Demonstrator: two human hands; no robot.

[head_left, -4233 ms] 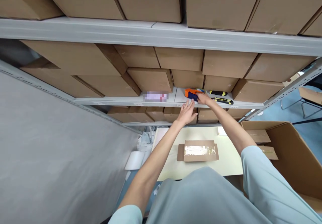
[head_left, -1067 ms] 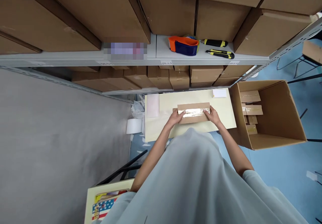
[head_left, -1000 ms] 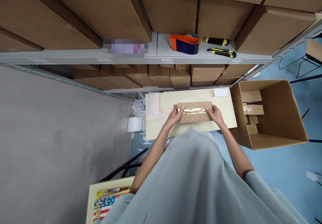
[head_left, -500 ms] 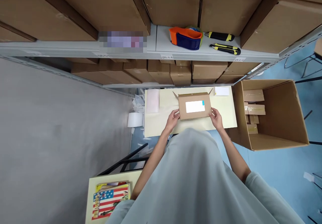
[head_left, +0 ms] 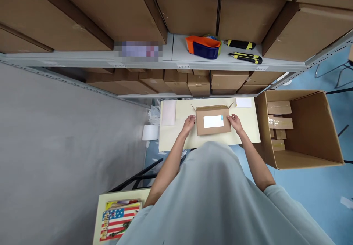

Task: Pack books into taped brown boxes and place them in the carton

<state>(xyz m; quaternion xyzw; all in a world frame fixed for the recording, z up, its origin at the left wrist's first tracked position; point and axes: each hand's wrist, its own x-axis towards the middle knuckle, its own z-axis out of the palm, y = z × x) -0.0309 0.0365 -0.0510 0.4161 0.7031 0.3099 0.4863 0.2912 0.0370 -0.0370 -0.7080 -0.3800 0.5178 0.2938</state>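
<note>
Head view: right hand (head_left: 235,122) at carton (head_left: 213,131); white label (head_left: 213,121) unreadable.

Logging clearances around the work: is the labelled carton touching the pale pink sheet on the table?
Apart: the head view plainly shows a strip of bare tabletop between the labelled carton and the pale pink sheet.

We see stockroom packing corner: grey metal shelf (head_left: 151,64), stacked brown cardboard boxes (head_left: 190,6), white-labelled brown cardboard parcel (head_left: 213,121) on cream surface (head_left: 176,136).
</note>
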